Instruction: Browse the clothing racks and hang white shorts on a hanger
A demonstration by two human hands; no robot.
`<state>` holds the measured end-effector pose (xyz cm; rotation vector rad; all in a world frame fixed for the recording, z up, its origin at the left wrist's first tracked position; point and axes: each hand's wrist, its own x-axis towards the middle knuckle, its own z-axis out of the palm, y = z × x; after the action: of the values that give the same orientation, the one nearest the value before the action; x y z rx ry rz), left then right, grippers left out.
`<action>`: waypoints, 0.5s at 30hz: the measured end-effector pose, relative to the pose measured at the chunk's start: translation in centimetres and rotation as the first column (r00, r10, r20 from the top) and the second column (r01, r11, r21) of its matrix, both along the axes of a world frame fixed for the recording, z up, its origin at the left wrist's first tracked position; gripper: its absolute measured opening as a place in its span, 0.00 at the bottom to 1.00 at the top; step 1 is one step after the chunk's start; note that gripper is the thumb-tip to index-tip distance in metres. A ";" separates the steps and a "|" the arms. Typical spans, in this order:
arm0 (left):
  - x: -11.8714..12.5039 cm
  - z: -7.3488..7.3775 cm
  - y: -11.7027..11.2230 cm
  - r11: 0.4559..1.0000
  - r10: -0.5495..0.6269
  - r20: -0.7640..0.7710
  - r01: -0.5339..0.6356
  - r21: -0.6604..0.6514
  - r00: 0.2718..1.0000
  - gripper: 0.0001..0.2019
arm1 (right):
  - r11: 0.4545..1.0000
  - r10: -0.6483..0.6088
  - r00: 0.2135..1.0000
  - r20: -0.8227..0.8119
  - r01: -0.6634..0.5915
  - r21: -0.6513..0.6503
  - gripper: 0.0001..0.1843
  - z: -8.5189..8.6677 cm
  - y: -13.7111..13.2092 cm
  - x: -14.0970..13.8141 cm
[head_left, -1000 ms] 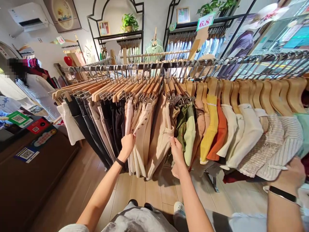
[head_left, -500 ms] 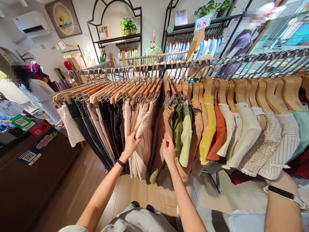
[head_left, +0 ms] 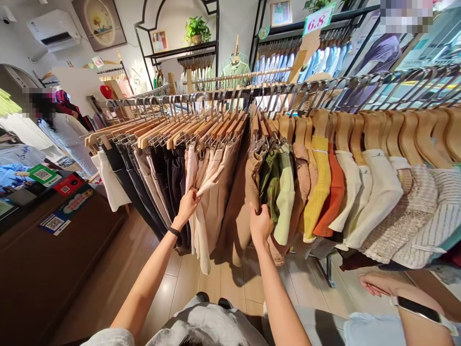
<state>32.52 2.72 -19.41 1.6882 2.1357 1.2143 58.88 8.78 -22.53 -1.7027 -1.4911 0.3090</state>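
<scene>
A long metal clothes rail carries a row of garments on wooden clip hangers. My left hand pinches the edge of pale beige trousers, with dark trousers hanging just to its left. My right hand grips the hem area of tan trousers, next to an olive garment. Between my hands the hanging garments are spread apart. Further right hang yellow, orange and cream pieces.
Another person's forearm with a dark band reaches in at lower right. A person in white stands beyond the rail at left, near a brown counter with QR-code cards. The rack's metal foot stands on the wood floor.
My hands have drawn slightly further apart, widening the gap in the trousers. The other person's arm has dropped lower, and the whole view has tilted a little.
</scene>
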 end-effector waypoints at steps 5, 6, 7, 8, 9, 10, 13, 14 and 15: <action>-1.4 0.9 0.2 1.000 -0.004 -0.048 0.002 -0.031 0.999 0.07 | 0.999 -0.016 1.000 0.000 0.016 0.030 0.27 -1.6 0.9 1.9; -1.7 1.0 0.2 0.999 -0.002 -0.061 -0.001 -0.037 0.998 0.07 | 0.999 -0.027 1.000 0.014 0.026 0.040 0.27 -1.8 1.1 2.3; -2.0 1.1 0.2 0.999 0.001 -0.072 -0.004 -0.041 0.997 0.07 | 0.998 -0.037 0.999 0.032 0.035 0.044 0.27 -2.1 1.3 2.6; -2.2 1.2 0.3 0.999 0.003 -0.079 -0.007 -0.046 0.997 0.07 | 0.998 -0.045 0.998 0.050 0.043 0.046 0.27 -2.3 1.5 3.0; -2.5 1.2 0.3 0.999 0.004 -0.081 -0.009 -0.051 0.997 0.07 | 0.998 -0.050 0.997 0.066 0.047 0.051 0.27 -2.5 1.6 3.2; -2.7 1.2 0.3 0.998 0.004 -0.081 -0.008 -0.057 0.997 0.08 | 0.997 -0.050 0.996 0.076 0.045 0.055 0.26 -2.7 1.7 3.5; -3.1 1.1 0.3 0.997 -0.003 -0.072 -0.002 -0.072 0.997 0.11 | 0.998 -0.045 0.999 0.024 0.044 0.045 0.25 -3.4 1.8 4.2; -3.2 1.1 0.2 0.997 -0.012 -0.072 0.007 -0.071 0.997 0.13 | 0.998 -0.045 0.999 -0.007 0.045 0.033 0.25 -3.7 1.8 4.4; -3.3 1.1 0.1 0.998 -0.027 -0.073 0.023 -0.064 0.997 0.14 | 0.999 -0.044 0.998 -0.036 0.045 0.023 0.25 -3.9 1.7 4.6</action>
<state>29.24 2.85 -18.28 1.7538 2.1641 1.0816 63.52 10.51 -26.43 -1.7005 -1.4240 0.2953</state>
